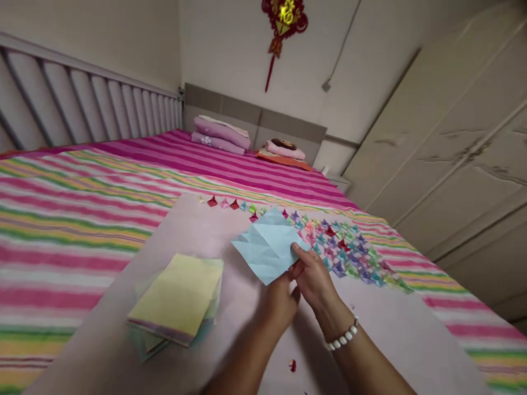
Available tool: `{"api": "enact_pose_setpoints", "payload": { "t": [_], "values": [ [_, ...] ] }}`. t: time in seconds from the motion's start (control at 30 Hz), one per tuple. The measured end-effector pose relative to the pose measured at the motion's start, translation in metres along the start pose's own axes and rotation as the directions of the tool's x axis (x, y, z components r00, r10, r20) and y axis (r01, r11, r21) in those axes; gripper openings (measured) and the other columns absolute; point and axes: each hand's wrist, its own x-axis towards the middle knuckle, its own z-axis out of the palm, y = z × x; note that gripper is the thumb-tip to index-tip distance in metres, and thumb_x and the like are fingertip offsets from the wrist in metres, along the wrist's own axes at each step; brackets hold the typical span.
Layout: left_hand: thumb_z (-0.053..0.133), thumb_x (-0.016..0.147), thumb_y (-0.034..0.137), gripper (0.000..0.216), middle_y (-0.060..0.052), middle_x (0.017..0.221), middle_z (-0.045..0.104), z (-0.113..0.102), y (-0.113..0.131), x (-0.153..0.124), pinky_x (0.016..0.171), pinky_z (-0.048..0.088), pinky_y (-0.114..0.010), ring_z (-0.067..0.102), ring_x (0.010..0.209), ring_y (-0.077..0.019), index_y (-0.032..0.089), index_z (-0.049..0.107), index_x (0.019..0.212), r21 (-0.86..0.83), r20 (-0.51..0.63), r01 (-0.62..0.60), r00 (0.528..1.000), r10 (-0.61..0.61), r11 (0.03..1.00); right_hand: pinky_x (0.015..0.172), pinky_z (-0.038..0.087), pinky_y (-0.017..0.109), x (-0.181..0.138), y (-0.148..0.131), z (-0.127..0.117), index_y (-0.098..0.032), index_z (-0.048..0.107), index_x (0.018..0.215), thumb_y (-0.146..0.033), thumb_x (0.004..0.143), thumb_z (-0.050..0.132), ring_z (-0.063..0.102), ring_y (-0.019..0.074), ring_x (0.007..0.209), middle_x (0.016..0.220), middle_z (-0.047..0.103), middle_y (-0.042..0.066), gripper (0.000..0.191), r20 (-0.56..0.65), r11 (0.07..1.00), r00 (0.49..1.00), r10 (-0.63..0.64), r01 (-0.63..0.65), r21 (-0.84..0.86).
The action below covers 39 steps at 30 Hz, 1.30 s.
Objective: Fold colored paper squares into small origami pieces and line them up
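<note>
A light blue sheet of origami paper [269, 244], creased and partly folded, is held up over the white board. My right hand [315, 274], with a white bead bracelet at the wrist, pinches its right corner, thumb on top. My left hand [280, 302] grips the lower edge from beneath; its fingers are largely hidden behind the paper and the other hand. To the left lies a loose stack of square paper [177, 299], yellow on top with bluish-green sheets sticking out below. Many small folded paper pieces [340, 247] in mixed colours cover the board's far right part.
The white board [123, 334] rests on a striped bedspread [69, 230]. A small red scrap [292, 365] lies near its front. Folded purple bedding [220, 134] is stacked by the headboard [288, 123]. A white rail [99, 93] runs along the left; a wardrobe [461, 159] stands on the right.
</note>
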Motion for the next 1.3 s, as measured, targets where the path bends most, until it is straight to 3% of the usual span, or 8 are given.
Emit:
{"api": "enact_pose_setpoints", "payload": {
  "t": [0.2,0.37,0.47,0.63,0.97,1.1,1.2,1.3],
  "values": [
    [0.071,0.069,0.028,0.018,-0.006,0.075,0.071,-0.007,-0.005,0.007,0.070,0.047,-0.031,0.065,0.073,-0.0217,0.018,0.071,0.084,0.170,-0.173,0.109,0.982,-0.080,0.979,0.059,0.055,0.031,-0.007,-0.012,-0.049,-0.020,0.068,0.088,-0.033,0.067,0.078,0.068,0.0208,0.078,0.090,0.074,0.004,0.026,-0.210,0.981,0.972,-0.103,0.134,0.139],
    [0.071,0.070,0.047,0.041,-0.008,0.087,0.070,-0.011,0.002,0.010,0.068,0.050,-0.030,0.065,0.072,-0.0177,0.014,0.068,0.094,-0.025,-0.224,0.162,0.961,-0.164,0.986,0.081,0.053,0.036,-0.016,-0.010,-0.065,-0.021,0.068,0.096,-0.042,0.083,0.064,0.066,0.0212,0.091,0.095,0.074,0.004,0.026,-0.294,0.920,0.877,-0.381,0.328,-0.215],
    [0.075,0.068,0.049,0.048,-0.012,0.106,0.070,-0.009,0.008,0.009,0.085,0.050,-0.033,0.066,0.096,-0.0212,0.016,0.068,0.102,-0.227,-0.076,0.163,0.980,-0.184,0.960,0.095,0.047,0.042,-0.025,0.003,-0.068,-0.022,0.069,0.102,-0.035,0.089,0.056,0.063,0.0238,0.103,0.106,0.072,0.007,0.023,-0.073,0.745,0.828,-0.556,0.458,-0.485],
    [0.083,0.060,0.034,0.053,-0.006,0.116,0.068,-0.008,0.012,0.007,0.097,0.047,-0.036,0.060,0.114,-0.0253,0.025,0.066,0.108,-0.447,0.072,0.087,0.996,-0.061,0.890,0.106,0.037,0.052,-0.034,0.032,-0.070,-0.030,0.068,0.109,-0.019,0.089,0.050,0.050,0.0259,0.124,0.127,0.063,0.006,0.029,0.353,0.487,0.701,-0.620,0.696,-0.528],
    [0.081,0.060,0.043,0.040,-0.007,0.092,0.073,-0.006,0.013,0.010,0.089,0.052,-0.036,0.066,0.103,-0.0266,0.021,0.067,0.091,-0.302,-0.121,0.121,0.979,-0.164,0.946,0.112,0.027,0.057,-0.033,0.038,-0.068,-0.023,0.069,0.092,-0.033,0.089,0.057,0.036,0.0289,0.136,0.144,0.047,0.010,0.016,0.169,0.699,0.859,-0.484,0.495,-0.517],
    [0.079,0.063,0.045,0.039,-0.007,0.089,0.073,-0.005,0.012,0.008,0.084,0.053,-0.035,0.068,0.098,-0.0260,0.020,0.065,0.089,-0.306,-0.165,0.154,0.963,-0.212,0.940,0.107,0.036,0.053,-0.026,0.040,-0.070,-0.022,0.060,0.120,-0.040,0.074,0.072,0.043,0.0301,0.131,0.145,0.044,0.014,0.050,-0.015,0.834,0.916,-0.402,0.359,-0.420],
    [0.079,0.065,0.041,0.036,-0.007,0.083,0.072,-0.003,0.012,0.006,0.077,0.054,-0.033,0.070,0.087,-0.0245,0.018,0.065,0.088,-0.316,-0.143,0.188,0.960,-0.242,0.930,0.086,0.053,0.044,-0.020,0.042,-0.072,-0.020,0.059,0.121,-0.042,0.063,0.080,0.063,0.0270,0.102,0.121,0.063,0.013,0.066,-0.065,0.971,0.986,-0.154,0.139,-0.194],
    [0.079,0.065,0.041,0.036,-0.002,0.066,0.067,-0.002,0.014,0.004,0.063,0.053,-0.030,0.068,0.069,-0.0210,0.016,0.063,0.087,-0.280,-0.139,0.244,0.947,-0.291,0.929,0.065,0.053,0.033,-0.018,0.041,-0.073,-0.018,0.070,0.090,-0.040,0.062,0.081,0.065,0.0193,0.069,0.080,0.072,0.005,0.037,0.000,0.998,1.000,0.020,-0.020,-0.054]
  ]
}}
